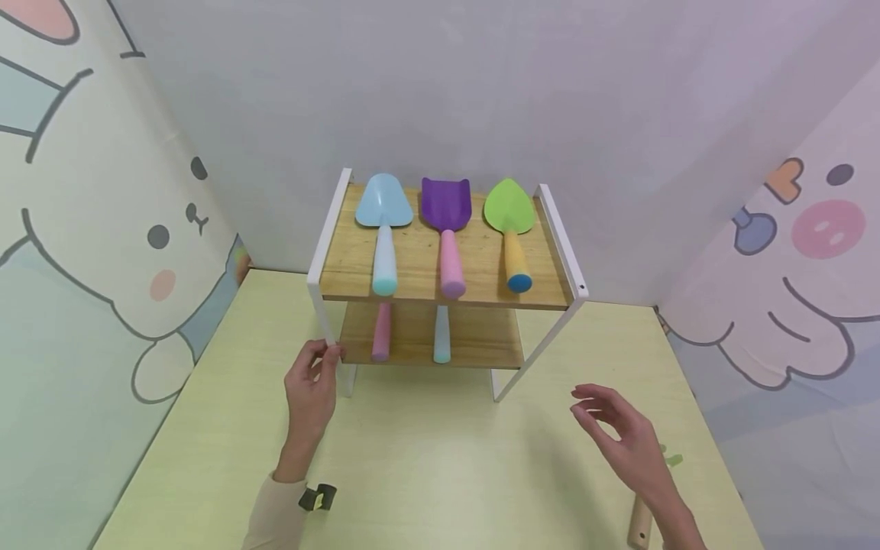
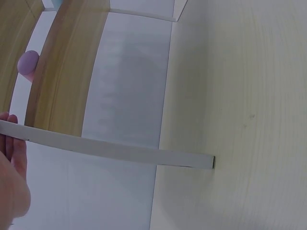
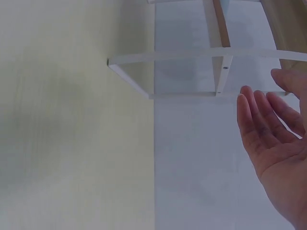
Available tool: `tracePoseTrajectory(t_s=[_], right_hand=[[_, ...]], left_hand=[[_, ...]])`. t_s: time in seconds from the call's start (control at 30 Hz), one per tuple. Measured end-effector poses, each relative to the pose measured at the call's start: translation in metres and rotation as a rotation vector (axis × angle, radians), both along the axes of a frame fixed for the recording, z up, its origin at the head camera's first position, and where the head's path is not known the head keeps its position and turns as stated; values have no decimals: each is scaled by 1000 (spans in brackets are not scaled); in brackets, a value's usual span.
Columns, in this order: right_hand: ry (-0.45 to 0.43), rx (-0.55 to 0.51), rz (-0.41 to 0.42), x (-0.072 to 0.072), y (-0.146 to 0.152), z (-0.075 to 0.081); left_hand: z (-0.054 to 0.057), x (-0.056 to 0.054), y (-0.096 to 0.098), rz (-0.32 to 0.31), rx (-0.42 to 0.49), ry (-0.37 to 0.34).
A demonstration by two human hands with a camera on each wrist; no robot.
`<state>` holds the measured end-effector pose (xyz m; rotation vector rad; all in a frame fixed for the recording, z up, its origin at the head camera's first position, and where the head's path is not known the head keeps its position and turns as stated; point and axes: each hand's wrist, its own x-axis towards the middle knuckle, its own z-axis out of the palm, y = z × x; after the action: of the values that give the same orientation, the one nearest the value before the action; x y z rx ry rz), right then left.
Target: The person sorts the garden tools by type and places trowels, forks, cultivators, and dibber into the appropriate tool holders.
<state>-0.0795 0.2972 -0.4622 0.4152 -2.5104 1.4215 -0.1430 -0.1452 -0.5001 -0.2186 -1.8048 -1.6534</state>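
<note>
A two-tier shelf rack (image 1: 419, 263) with wooden boards and white metal sides stands on the table. My left hand (image 1: 309, 393) holds its front left leg (image 2: 110, 147), fingers and thumb on either side of the bar. To the right of the rack, my right hand (image 1: 629, 447) hovers with fingers relaxed and touches nothing. On the top board lie a light blue toy shovel (image 1: 383, 202), a purple shovel with a pink handle (image 1: 447, 205) and a green shovel with a yellow handle (image 1: 509, 206). A pink handle (image 1: 381, 332) and a light blue handle (image 1: 442, 336) show on the lower board; their heads are hidden.
Partly behind my right forearm lies a tool with a wooden handle (image 1: 641, 523) and a green end (image 1: 674, 460). Cartoon-printed cloth walls (image 1: 440, 99) enclose the pale yellow table (image 1: 426, 466) at the back and both sides.
</note>
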Motion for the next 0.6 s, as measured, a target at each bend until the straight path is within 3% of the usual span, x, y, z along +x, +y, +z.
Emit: tracePoseTrajectory(t_s=[0.23,0.6], right_hand=[[-42,5,-72,10,9,-17],[-131,96,-209,26,30,-40]], left_hand=[[1,1,0,4,-2,-9],[3,2,1,9,-1,-17]])
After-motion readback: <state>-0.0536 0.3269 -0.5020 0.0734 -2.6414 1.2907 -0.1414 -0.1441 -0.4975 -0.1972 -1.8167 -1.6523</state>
